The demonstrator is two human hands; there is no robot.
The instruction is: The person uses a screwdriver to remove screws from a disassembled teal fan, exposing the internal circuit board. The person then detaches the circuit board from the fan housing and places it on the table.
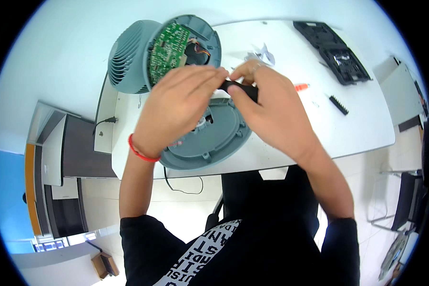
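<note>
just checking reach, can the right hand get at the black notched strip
Probably yes: nothing bulky lies between the right hand and the black notched strip, though that hand grips a black handle.

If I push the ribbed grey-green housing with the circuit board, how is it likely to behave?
The housing would probably roll, since its body is rounded and seems to lie on its side. It is likely stiff, as it looks like moulded plastic. The circuit board may be fragile, because it sits exposed in the open end.
</note>
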